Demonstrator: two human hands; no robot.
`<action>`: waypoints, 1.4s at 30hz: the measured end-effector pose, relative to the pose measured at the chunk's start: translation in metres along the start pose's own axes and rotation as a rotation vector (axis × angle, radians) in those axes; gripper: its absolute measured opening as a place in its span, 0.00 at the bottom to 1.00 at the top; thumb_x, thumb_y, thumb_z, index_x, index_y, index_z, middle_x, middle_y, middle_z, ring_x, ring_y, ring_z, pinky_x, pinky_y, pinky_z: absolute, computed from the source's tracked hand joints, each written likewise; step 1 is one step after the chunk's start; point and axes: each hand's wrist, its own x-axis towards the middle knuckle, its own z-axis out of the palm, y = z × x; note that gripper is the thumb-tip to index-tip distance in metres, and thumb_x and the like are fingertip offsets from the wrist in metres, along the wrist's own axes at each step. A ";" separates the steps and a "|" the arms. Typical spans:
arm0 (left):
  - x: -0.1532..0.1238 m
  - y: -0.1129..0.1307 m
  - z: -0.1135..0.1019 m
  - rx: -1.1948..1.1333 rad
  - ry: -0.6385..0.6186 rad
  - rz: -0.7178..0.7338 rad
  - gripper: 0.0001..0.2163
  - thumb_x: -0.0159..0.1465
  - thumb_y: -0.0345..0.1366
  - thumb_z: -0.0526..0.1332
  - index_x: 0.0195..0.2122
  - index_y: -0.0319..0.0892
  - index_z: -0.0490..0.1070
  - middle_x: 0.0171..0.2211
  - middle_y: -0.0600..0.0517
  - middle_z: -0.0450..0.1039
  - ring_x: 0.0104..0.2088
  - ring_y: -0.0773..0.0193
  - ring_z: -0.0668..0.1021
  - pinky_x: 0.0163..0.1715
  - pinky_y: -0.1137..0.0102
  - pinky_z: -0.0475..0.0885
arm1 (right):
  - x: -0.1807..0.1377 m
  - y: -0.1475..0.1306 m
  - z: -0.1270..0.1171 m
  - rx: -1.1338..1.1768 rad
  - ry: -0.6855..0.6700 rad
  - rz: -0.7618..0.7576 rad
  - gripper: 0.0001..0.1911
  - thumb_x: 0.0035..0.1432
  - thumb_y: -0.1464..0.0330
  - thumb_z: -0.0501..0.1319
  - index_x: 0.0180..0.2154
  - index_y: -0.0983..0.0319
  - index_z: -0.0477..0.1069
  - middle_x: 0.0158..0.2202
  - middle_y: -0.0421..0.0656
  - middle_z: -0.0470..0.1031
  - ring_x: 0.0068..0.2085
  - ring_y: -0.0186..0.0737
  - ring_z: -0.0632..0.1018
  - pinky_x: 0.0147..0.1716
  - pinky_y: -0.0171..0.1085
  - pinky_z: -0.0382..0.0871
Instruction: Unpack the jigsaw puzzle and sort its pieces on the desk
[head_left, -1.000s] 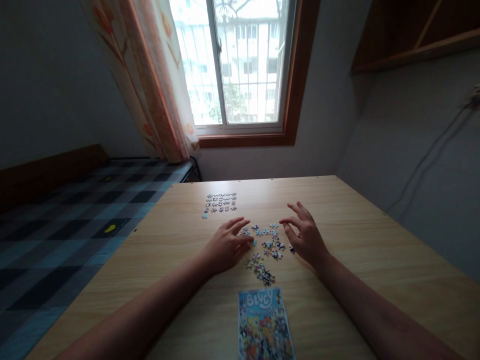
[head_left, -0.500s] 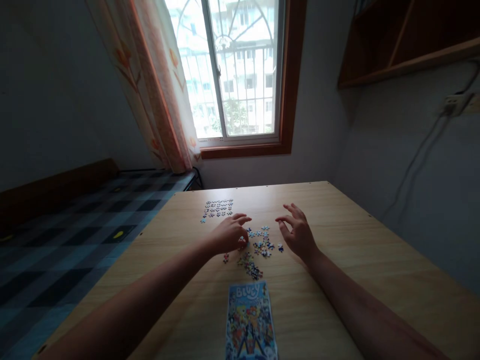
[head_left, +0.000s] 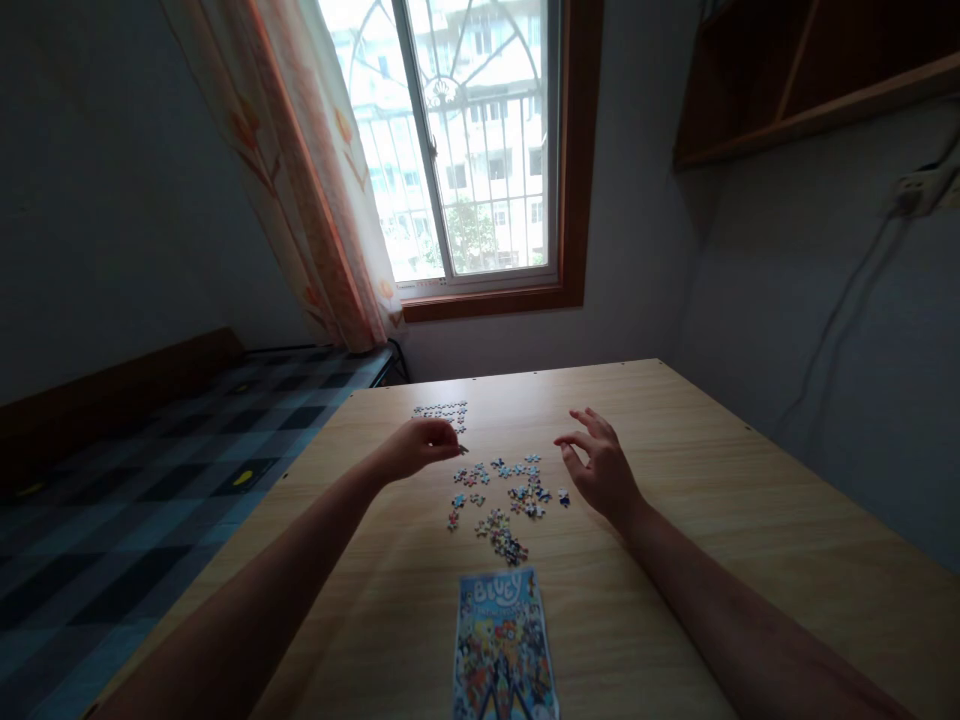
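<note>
My left hand is closed in a pinch on a jigsaw puzzle piece, which pokes out past the fingertips. It hovers over the table, just in front of neat rows of pieces and partly covering them. My right hand is held to the right of the loose pieces, its fingers spread and curved, with nothing visible in them. The nearest to it is a single dark blue and white piece. Between the hands lie scattered puzzle pieces, with a denser heap nearer to me.
A picture sheet lettered "BLUEY" lies at the near side of the wooden table. Left of the table is a bed with a checked cover. A window, a curtain and a wall shelf are beyond.
My left hand has lifted from the loose pieces and moved left toward the rows, carrying a puzzle piece. Pieces it covered now show. My right hand has stayed nearly still.
</note>
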 end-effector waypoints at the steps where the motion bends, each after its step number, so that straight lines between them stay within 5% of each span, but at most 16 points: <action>1: -0.002 -0.010 -0.003 -0.044 0.086 -0.063 0.10 0.57 0.43 0.65 0.30 0.40 0.74 0.26 0.54 0.75 0.26 0.68 0.73 0.29 0.73 0.67 | 0.000 0.001 0.000 -0.001 -0.003 0.006 0.12 0.59 0.69 0.57 0.35 0.60 0.80 0.57 0.52 0.71 0.63 0.55 0.64 0.62 0.56 0.60; 5: -0.013 -0.042 0.002 -0.014 0.260 -0.298 0.09 0.56 0.41 0.64 0.32 0.40 0.74 0.28 0.52 0.77 0.25 0.65 0.74 0.27 0.71 0.68 | 0.000 0.004 0.003 -0.006 -0.020 0.031 0.12 0.59 0.69 0.57 0.35 0.60 0.80 0.56 0.52 0.72 0.63 0.55 0.65 0.61 0.56 0.60; 9: -0.028 -0.045 0.018 0.276 0.325 -0.317 0.06 0.58 0.38 0.63 0.33 0.43 0.76 0.33 0.51 0.80 0.34 0.60 0.79 0.34 0.69 0.69 | -0.003 0.007 0.004 -0.018 -0.054 0.019 0.12 0.60 0.67 0.56 0.35 0.59 0.80 0.56 0.51 0.72 0.63 0.54 0.65 0.61 0.56 0.61; 17: -0.049 -0.020 0.032 0.687 0.197 -0.401 0.10 0.67 0.39 0.55 0.39 0.46 0.75 0.40 0.48 0.80 0.37 0.57 0.80 0.35 0.68 0.68 | -0.007 0.011 0.001 -0.053 -0.066 0.013 0.14 0.62 0.63 0.56 0.34 0.58 0.80 0.55 0.50 0.73 0.59 0.54 0.69 0.59 0.56 0.63; 22: -0.051 -0.016 0.033 0.712 0.126 -0.375 0.13 0.69 0.39 0.51 0.46 0.48 0.74 0.42 0.46 0.79 0.39 0.57 0.80 0.37 0.67 0.69 | -0.010 0.012 0.000 -0.053 -0.094 0.021 0.15 0.62 0.61 0.55 0.35 0.58 0.80 0.56 0.50 0.72 0.60 0.54 0.69 0.59 0.56 0.63; 26: -0.051 -0.018 0.030 0.730 0.083 -0.332 0.15 0.70 0.39 0.49 0.40 0.46 0.76 0.39 0.46 0.80 0.38 0.56 0.81 0.37 0.66 0.70 | -0.013 0.013 -0.001 -0.034 -0.114 0.037 0.15 0.62 0.61 0.56 0.35 0.57 0.80 0.55 0.50 0.73 0.60 0.54 0.69 0.59 0.57 0.63; 42: -0.042 -0.029 0.028 0.745 0.199 -0.431 0.15 0.70 0.43 0.51 0.42 0.45 0.76 0.40 0.45 0.80 0.39 0.56 0.81 0.36 0.67 0.69 | -0.013 0.007 0.000 -0.004 -0.099 0.008 0.14 0.61 0.61 0.57 0.35 0.57 0.80 0.54 0.49 0.74 0.59 0.53 0.70 0.58 0.56 0.64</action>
